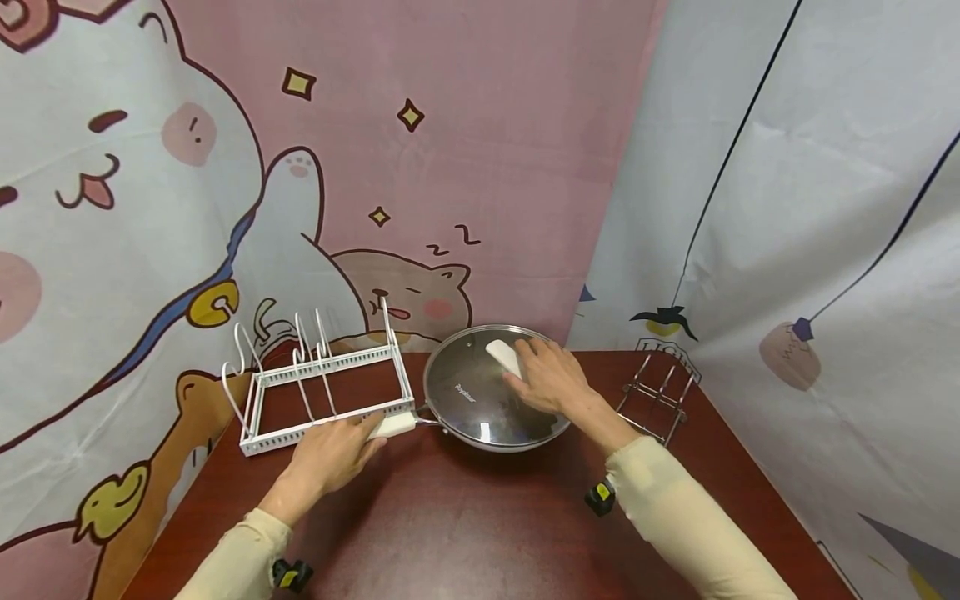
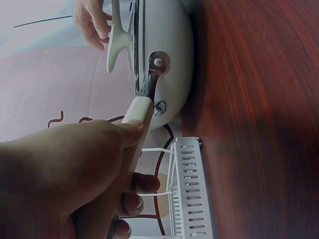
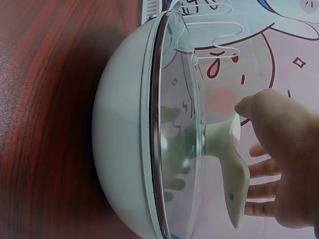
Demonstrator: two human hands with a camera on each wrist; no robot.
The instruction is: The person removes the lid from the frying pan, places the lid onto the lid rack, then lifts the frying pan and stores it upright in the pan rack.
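Note:
A white frying pan (image 3: 119,124) sits upright on the table, covered by a glass lid (image 1: 457,367) with a metal rim. From its left side sticks out a cream handle (image 1: 395,425), which my left hand (image 1: 330,457) grips, thumb along the top and fingers curled underneath, as the left wrist view shows. Over the lid, my right hand (image 1: 551,379) hovers around the pale lid knob (image 3: 224,149). Its fingers are spread and loosely bent, with the thumb near the knob's upper end. Whether any fingertip touches the knob is hard to tell.
Just behind the left hand stands a white rack (image 1: 285,435) with upright wire dividers, close beside the pan handle. A small metal wire rack (image 1: 655,397) is at the table's right. The reddish-brown table (image 1: 480,517) meets a printed cartoon curtain (image 1: 517,167) at its back edge.

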